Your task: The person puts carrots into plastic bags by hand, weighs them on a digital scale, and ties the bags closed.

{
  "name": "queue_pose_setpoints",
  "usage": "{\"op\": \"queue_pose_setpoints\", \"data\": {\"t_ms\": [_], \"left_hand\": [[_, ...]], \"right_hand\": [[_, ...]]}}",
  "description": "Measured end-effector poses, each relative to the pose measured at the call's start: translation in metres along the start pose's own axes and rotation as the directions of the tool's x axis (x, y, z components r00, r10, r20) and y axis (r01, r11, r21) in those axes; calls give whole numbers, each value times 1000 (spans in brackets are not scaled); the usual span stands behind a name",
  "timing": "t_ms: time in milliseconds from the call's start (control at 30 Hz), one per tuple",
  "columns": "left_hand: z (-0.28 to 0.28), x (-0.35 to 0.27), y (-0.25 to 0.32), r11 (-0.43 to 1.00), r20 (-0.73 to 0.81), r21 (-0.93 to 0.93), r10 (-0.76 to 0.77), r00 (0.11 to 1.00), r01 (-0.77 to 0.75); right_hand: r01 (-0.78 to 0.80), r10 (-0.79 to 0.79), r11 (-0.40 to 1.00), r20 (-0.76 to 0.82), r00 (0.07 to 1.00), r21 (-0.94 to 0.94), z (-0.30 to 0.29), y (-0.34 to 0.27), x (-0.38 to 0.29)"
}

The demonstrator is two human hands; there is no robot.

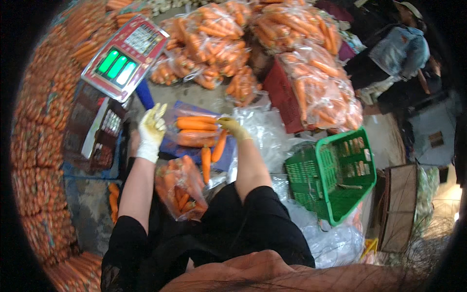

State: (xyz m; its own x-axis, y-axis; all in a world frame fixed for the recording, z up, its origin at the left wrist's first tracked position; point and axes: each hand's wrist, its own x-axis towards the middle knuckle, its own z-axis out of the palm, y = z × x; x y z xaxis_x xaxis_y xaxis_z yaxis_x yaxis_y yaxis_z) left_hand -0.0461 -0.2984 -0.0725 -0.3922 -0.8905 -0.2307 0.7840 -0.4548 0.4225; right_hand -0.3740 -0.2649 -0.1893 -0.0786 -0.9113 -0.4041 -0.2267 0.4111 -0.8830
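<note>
Several carrots (197, 126) lie side by side in a clear plastic bag (173, 122) on a blue scale platform (222, 157). My left hand (152, 127), in a white and yellow glove, is raised just left of the bag, fingers apart and seemingly holding nothing. My right hand (233, 127), in a yellowish glove, has its fingertips at the carrots' right ends; whether they grip the bag or a carrot is unclear. Two loose carrots (206, 164) lie below the bag on the platform's near part. Nearer my body stands a filled bag of carrots (180, 188).
A red scale display (126, 58) stands upper left. Filled carrot bags (211, 40) are piled ahead; more rest on a red crate (284, 98). Empty plastic bags (261, 127) and a green basket (328, 175) lie right. Stacked carrots (40, 146) line the left. A person (399, 47) is upper right.
</note>
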Motion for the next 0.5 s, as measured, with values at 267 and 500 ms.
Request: {"op": "queue_pose_setpoints", "data": {"t_ms": [267, 500], "left_hand": [[-7, -8, -27, 999, -4, 8, -34, 999, 34], [-37, -46, -10, 997, -93, 58, 50, 994, -45]], "right_hand": [[-447, 347, 789, -294, 890, -423, -81, 41, -14], [-452, 115, 841, -716, 688, -299, 99, 137, -21]]}}
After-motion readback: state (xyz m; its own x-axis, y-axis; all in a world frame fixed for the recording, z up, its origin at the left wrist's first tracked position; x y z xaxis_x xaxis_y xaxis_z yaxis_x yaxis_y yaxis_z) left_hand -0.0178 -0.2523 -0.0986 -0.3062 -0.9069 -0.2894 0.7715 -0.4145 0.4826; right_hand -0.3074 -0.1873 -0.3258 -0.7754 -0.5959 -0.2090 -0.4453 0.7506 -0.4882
